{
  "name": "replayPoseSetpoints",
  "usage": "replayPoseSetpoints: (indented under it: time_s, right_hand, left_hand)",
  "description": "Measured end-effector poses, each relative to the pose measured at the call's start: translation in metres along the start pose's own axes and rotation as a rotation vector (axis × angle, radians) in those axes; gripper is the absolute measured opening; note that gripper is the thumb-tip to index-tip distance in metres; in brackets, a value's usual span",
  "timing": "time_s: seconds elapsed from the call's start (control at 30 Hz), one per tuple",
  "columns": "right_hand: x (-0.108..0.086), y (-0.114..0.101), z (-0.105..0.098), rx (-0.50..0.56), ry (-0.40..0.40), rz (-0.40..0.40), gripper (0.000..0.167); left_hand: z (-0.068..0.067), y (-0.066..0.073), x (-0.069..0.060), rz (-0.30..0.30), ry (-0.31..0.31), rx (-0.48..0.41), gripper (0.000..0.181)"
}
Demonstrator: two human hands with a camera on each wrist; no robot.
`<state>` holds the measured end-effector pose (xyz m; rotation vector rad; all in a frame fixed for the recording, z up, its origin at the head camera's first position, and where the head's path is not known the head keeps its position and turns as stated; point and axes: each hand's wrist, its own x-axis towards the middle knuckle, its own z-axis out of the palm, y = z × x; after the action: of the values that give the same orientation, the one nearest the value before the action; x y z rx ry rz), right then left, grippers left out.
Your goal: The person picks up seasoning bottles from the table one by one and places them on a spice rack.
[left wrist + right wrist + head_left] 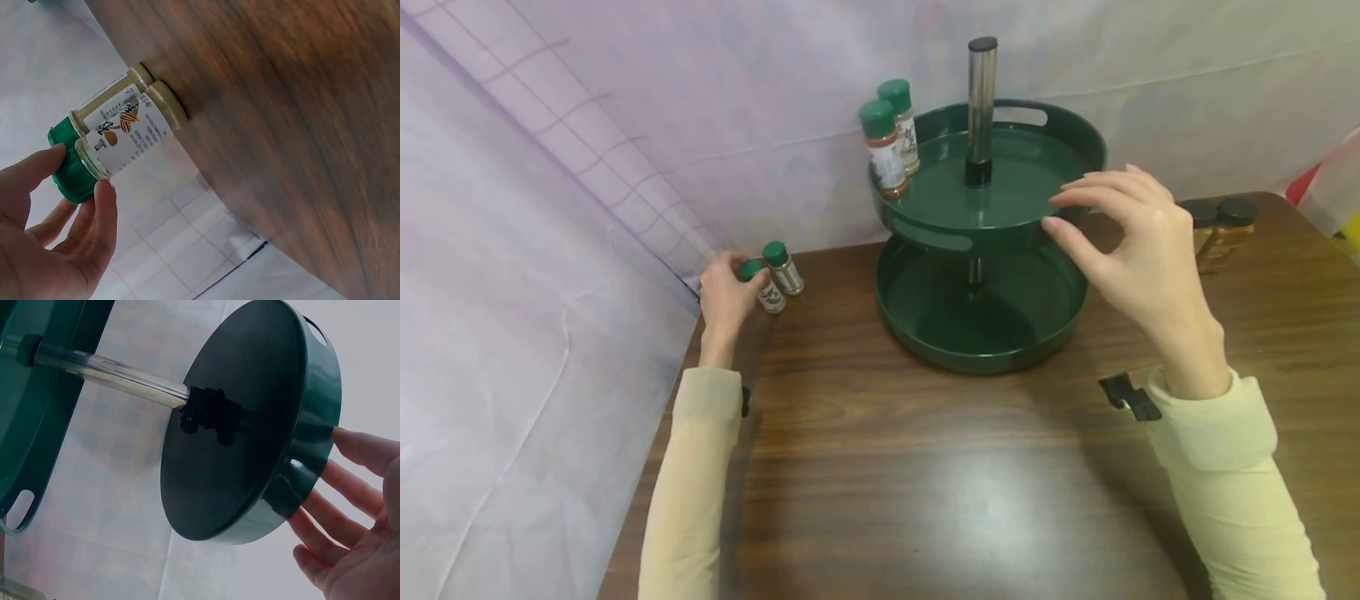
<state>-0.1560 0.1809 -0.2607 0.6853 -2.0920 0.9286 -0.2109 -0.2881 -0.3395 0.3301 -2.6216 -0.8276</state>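
In the head view my left hand (724, 293) is at the table's back left, with thumb and fingers around the green cap of a spice jar (771, 297). Right beside it stands a second green-capped spice jar (788, 275). The left wrist view shows the held jar's printed label (134, 128), its base by the tabletop. My right hand (1138, 242), holding nothing, has gently bent fingers by the right side of the green upper tray (925, 235). In the right wrist view its fingertips (312, 503) appear at that tray's outer wall; whether they touch is unclear.
Two green-capped spice jars (887, 158) stand on the upper tray's left side. A metal post (981, 100) rises through it, above a lower green tray (985, 362). Black-capped jars (1228, 233) stand at the back right, partly behind my right hand. White sheeting (760, 108) borders the wooden table.
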Motion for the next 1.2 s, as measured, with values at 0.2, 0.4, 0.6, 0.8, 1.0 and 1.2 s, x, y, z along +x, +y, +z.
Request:
replayPoseSetpoints:
  time_s: [0.2, 0.4, 0.6, 0.8, 1.0, 1.2]
  right_hand:
    - [-0.001, 0.001, 0.0, 0.011, 0.008, -0.001, 0.019]
    - [0.001, 0.0, 0.002, 0.016, 0.003, 0.019, 0.02]
    - [0.001, -0.003, 0.007, 0.013, -0.003, 0.026, 0.02]
    - [0.001, -0.004, 0.011, 0.023, -0.004, 0.043, 0.018]
    - [0.001, 0.0, 0.01, 0.045, -0.002, 0.011, 0.017]
    - [0.001, 0.004, 0.009, 0.079, -0.003, -0.021, 0.016]
  left_hand:
    - [-0.007, 0.002, -0.003, 0.038, 0.04, -0.008, 0.043]
    - [-0.02, 0.009, -0.005, 0.073, 0.083, 0.014, 0.042]
    - [-0.035, 0.022, -0.01, 0.075, 0.096, 0.003, 0.043]
    - [-0.047, 0.038, -0.017, 0.118, 0.153, 0.009, 0.039]
    - [-0.058, 0.062, -0.028, 0.157, 0.189, 0.007, 0.038]
    - [-0.069, 0.092, -0.039, 0.202, 0.212, -0.001, 0.037]
